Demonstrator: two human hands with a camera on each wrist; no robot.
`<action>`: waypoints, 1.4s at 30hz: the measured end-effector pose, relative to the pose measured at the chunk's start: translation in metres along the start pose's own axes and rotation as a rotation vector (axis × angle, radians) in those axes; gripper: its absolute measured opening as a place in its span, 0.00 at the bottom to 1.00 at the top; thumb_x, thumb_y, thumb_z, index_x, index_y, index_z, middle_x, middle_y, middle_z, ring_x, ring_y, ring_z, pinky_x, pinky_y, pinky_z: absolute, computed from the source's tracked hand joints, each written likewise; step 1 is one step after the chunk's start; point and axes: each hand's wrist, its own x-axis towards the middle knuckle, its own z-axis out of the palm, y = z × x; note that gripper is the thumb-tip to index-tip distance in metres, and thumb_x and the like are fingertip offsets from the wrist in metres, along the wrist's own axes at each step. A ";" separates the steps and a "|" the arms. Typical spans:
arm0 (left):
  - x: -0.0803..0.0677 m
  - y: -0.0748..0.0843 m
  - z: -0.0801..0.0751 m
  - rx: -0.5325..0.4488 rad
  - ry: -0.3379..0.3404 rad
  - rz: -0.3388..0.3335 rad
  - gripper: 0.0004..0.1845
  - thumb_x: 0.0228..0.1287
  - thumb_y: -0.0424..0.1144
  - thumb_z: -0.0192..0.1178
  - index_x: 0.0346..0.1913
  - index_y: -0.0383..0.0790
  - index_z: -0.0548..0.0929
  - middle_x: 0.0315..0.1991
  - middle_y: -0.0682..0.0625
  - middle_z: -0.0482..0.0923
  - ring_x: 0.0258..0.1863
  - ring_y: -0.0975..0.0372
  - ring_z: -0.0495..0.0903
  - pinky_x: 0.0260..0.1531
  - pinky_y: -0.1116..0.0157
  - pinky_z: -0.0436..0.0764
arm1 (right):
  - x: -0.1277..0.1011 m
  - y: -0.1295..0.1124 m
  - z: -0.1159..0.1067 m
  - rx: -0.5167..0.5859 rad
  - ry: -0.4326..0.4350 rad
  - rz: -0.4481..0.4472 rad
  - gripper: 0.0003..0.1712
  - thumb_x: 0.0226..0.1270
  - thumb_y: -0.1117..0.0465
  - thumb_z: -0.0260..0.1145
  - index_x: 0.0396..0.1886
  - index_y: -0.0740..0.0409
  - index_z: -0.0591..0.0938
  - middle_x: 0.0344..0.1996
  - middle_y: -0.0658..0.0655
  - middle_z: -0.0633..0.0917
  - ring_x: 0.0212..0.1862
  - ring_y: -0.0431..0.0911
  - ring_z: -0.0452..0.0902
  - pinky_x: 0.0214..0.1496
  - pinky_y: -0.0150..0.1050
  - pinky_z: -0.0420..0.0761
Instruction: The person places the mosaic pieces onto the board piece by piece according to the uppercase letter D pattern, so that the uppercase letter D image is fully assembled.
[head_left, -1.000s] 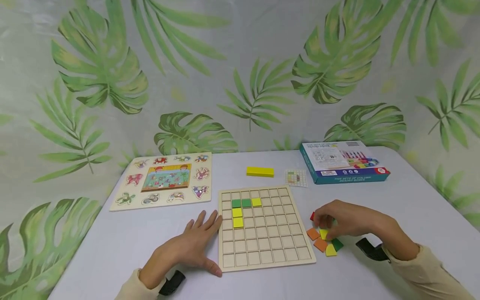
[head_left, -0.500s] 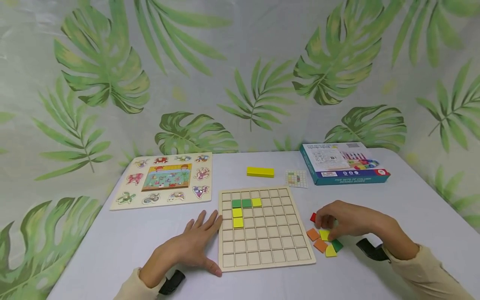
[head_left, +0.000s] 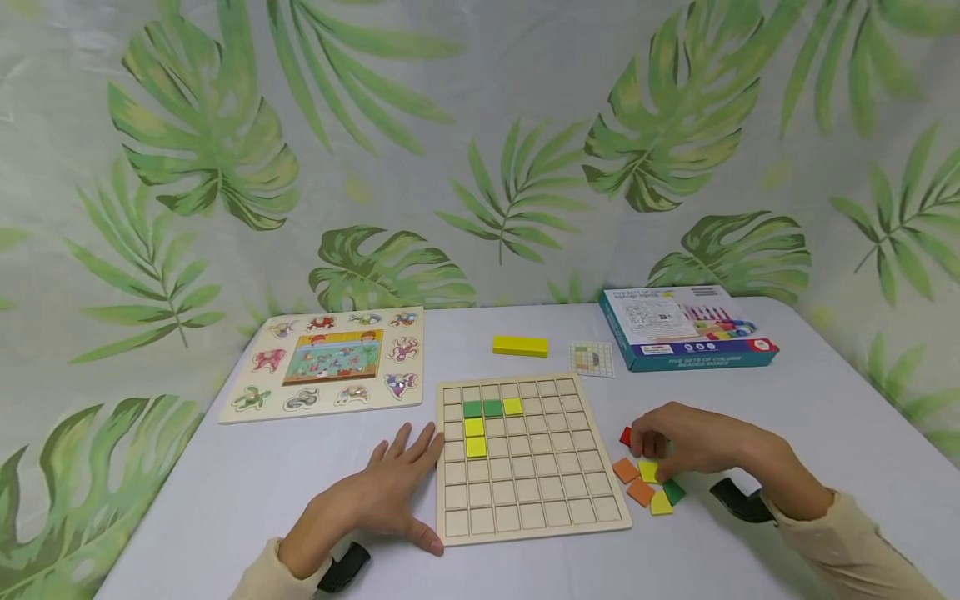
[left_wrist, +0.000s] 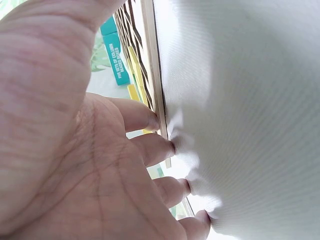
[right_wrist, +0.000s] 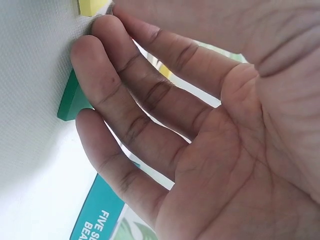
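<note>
A wooden grid board (head_left: 536, 487) lies on the table between the hands, with green tiles (head_left: 492, 408) and yellow tiles (head_left: 476, 447) in some upper-left cells. Spread flat beside its left edge, my left hand (head_left: 386, 492) has its index finger at the rim and its thumb by the lower corner. My right hand (head_left: 693, 437) bends over a small heap of loose tiles, thumb tip at the edge of a yellow tile (head_left: 648, 472). Around it lie orange tiles (head_left: 641, 492), a red tile (head_left: 626, 436), a rounded yellow tile (head_left: 662, 503) and a green tile (head_left: 673, 492). Beneath the fingers another green tile (right_wrist: 72, 97) shows in the right wrist view.
Behind the board are a yellow block (head_left: 520, 346) and a printed grid card (head_left: 592, 358). A teal-sided box (head_left: 693, 329) stands at the back right. A wooden sea-animal puzzle (head_left: 322, 408) lies at the back left, and a leaf-patterned cloth (head_left: 525, 100) hangs behind the table.
Over the last second the right hand has shifted very slightly to the right, showing more of the red tile. The left hand, board and other tiles stay in place.
</note>
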 end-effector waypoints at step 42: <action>-0.002 0.002 -0.001 -0.001 0.004 -0.003 0.72 0.37 0.67 0.78 0.80 0.36 0.50 0.81 0.38 0.41 0.79 0.37 0.35 0.72 0.33 0.42 | -0.001 -0.006 0.004 -0.004 -0.025 0.046 0.14 0.54 0.63 0.78 0.32 0.48 0.79 0.28 0.45 0.77 0.34 0.39 0.72 0.37 0.31 0.75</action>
